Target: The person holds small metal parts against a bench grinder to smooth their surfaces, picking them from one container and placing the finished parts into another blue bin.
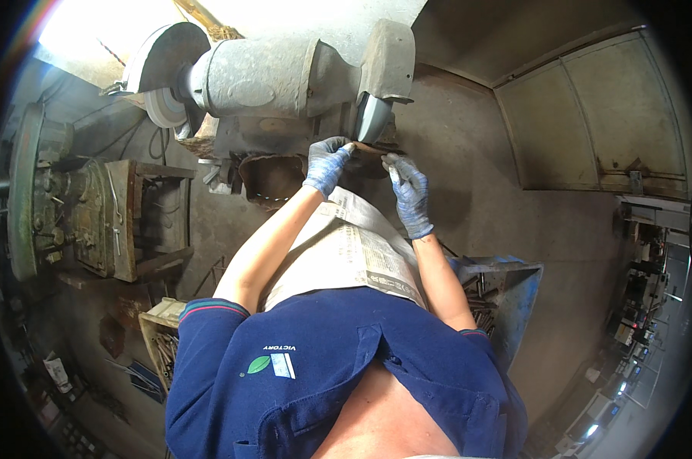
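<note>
Both of my hands wear blue-and-grey coated work gloves. Between them runs a thin brownish metal piece [370,148], held just under the right wheel [373,118] of a grey bench grinder [258,76]. My left hand [328,162] pinches its left end, fingers closed close to the wheel. At the other end, my right hand [409,191] has its thumb and fingertips closed on the piece. Whether the piece touches the wheel I cannot tell. A printed paper or cloth sheet [353,249] covers my lap beneath my forearms.
The grinder's other wheel [164,107] sits under a guard at the left. A dark rough container [273,180] hangs below the grinder. A green machine [86,214] stands left. Rod-like parts fill a box [153,314] and a blue bin [523,298] beside me. Metal panels [583,122] stand right.
</note>
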The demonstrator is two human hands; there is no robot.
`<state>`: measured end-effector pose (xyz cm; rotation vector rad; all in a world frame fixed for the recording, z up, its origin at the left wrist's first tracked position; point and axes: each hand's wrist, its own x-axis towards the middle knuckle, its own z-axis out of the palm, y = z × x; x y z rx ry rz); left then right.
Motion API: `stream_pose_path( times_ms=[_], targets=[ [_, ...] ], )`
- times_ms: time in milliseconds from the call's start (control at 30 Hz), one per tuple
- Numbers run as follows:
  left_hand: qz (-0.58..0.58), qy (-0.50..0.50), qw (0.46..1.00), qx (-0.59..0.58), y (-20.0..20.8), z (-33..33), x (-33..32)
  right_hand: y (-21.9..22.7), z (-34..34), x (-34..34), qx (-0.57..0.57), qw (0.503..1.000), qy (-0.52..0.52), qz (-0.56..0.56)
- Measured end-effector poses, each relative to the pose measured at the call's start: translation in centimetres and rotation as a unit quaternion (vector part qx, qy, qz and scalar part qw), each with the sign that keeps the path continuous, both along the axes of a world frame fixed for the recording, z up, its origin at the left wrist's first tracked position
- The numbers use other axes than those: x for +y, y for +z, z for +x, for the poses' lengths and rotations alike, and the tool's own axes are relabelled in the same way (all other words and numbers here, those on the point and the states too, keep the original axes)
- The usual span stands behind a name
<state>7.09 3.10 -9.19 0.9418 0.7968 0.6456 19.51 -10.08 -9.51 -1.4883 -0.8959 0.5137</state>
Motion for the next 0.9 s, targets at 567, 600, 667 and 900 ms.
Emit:
stream_pose_path(
  times_ms=[567,600,667,900],
  targets=[
    [-0.017,0.006,0.998,0.054,-0.1,-0.2,0.7,-2.4,0.1,1.1,0.015,1.0,-0.017,0.003],
    [-0.025,0.002,0.999,0.037,-0.2,0.3,0.5,-2.8,0.5,0.9,0.005,1.0,-0.02,-0.001],
    [-0.024,0.004,0.999,0.04,-0.3,0.5,0.5,-2.6,0.8,0.8,-0.012,1.0,-0.024,-0.009],
    [-0.001,-0.003,0.995,0.096,-0.3,-1.1,1.7,-2.2,-0.6,1.8,0.037,0.999,0.008,-0.011]
  ],
)
